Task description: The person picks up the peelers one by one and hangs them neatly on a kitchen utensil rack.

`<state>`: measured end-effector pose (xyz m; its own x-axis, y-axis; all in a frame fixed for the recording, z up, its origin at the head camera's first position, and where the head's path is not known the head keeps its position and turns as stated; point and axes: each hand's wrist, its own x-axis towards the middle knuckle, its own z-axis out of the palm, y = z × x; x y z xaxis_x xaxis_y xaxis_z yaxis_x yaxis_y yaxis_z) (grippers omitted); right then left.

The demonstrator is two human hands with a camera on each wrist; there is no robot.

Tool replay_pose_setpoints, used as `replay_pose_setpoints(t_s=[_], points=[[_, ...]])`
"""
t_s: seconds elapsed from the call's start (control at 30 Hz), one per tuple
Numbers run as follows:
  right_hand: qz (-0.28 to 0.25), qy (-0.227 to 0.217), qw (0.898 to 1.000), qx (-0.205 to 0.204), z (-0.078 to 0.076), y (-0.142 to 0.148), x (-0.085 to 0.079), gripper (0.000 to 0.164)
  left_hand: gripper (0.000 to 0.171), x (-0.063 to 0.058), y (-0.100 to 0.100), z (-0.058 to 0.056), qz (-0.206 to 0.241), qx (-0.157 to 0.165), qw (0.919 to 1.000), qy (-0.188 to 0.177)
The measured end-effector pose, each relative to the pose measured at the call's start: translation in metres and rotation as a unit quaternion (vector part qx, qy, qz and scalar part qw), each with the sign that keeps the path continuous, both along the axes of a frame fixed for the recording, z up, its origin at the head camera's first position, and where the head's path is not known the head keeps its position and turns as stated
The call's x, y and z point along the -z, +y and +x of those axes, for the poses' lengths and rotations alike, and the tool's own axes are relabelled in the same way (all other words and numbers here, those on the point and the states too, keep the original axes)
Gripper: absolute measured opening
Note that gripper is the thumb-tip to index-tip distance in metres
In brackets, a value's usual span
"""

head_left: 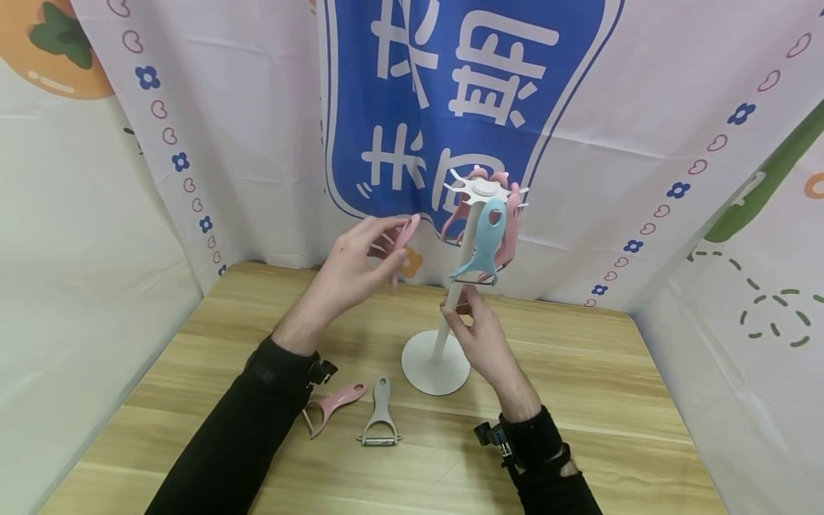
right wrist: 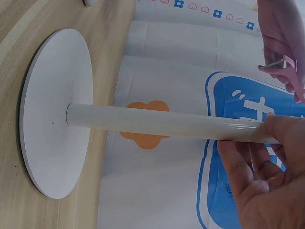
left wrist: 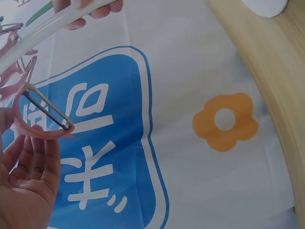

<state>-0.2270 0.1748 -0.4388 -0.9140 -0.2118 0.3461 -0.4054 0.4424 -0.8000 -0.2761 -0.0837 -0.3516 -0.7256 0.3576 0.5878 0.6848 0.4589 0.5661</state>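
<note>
My left hand (head_left: 354, 261) pinches a pink peeler (head_left: 408, 232) by its handle, to the left of a white stand (head_left: 444, 332). In the left wrist view the peeler's metal blade (left wrist: 47, 109) points away from the fingers. My right hand (head_left: 479, 336) grips the stand's pole below the hooks, thumb on one side and fingers on the other. From the hooked top (head_left: 484, 189) hang a light blue peeler (head_left: 487, 232) in front and pink peelers (head_left: 513, 222) behind and beside it. The stand's round base (right wrist: 57, 114) rests on the table.
On the wooden table (head_left: 579, 415) lie another pink peeler (head_left: 341, 399), close to my left sleeve, and a grey peeler (head_left: 381, 400) beside it. Printed cloth (head_left: 257, 143) hangs behind the table's far edge and at both sides.
</note>
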Motion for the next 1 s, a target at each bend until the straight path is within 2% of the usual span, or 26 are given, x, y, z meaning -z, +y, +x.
replay_pose_setpoints(t_s=[0.2, 1.0], points=[[-0.001, 0.001, 1.000, -0.001, 0.000, 0.000, 0.000, 0.029, 0.049, -0.008, 0.005, -0.004, -0.005, -0.009, 1.0000, -0.001], [-0.004, -0.001, 1.000, -0.001, 0.001, 0.000, -0.001, 0.029, 0.051, -0.043, 0.020, -0.016, 0.013, 0.019, 0.9987, 0.046]])
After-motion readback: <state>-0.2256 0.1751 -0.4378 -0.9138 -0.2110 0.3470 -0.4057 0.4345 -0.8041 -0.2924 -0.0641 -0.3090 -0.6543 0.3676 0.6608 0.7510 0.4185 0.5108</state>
